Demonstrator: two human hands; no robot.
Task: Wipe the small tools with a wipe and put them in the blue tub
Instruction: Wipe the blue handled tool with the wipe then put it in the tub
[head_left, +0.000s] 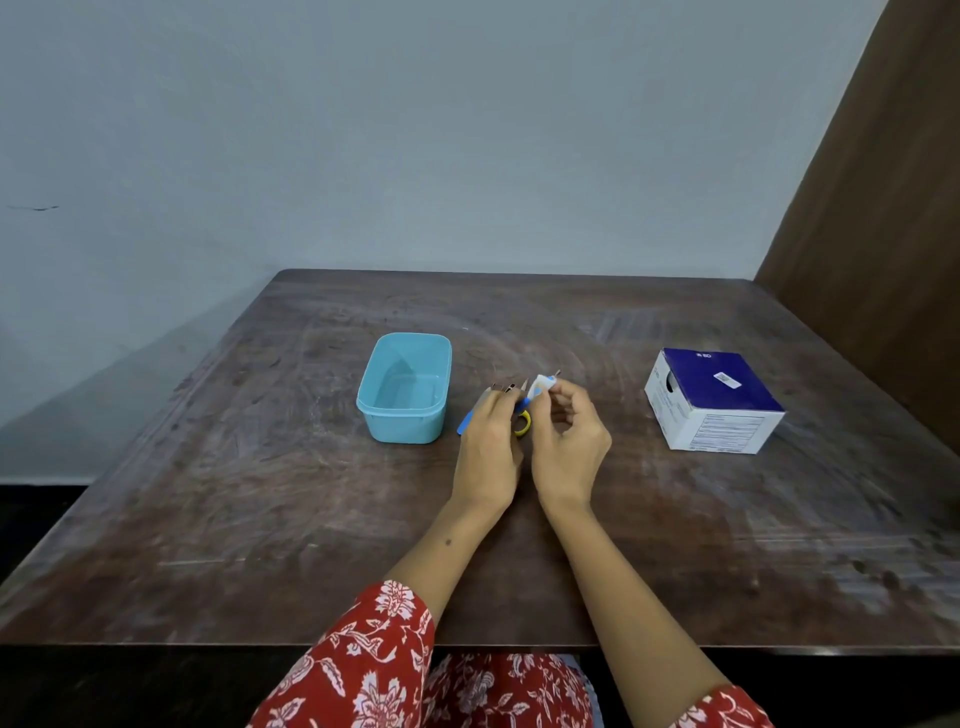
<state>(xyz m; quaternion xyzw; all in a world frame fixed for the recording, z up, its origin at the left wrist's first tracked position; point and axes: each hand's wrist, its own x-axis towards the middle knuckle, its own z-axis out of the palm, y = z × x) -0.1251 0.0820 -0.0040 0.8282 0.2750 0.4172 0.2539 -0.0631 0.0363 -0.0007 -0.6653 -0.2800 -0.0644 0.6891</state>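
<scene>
Gripping a bunch of small tools (511, 397) in our left hand (488, 441), we pinch a white wipe (543, 385) around one tip with our right hand (569, 441), mid-desk (260, 493), just beside the blue tub (405, 387); a box (714, 400) sits toward the right edge.

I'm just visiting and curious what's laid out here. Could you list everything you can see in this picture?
tub: one, light blue, on the table left of the hands, nothing visible inside.
box: one, dark blue top with white sides, on the table at the right.
small tools: a few, metal tips with blue and yellow parts, count unclear, under the left hand.
wipe: one, white, pinched around a tool tip.
table: one, dark brown wood, worn.
wall: grey-blue, behind the table.
sleeves: red with white flowers.
left hand: holds the tools.
right hand: pinches the wipe.
</scene>
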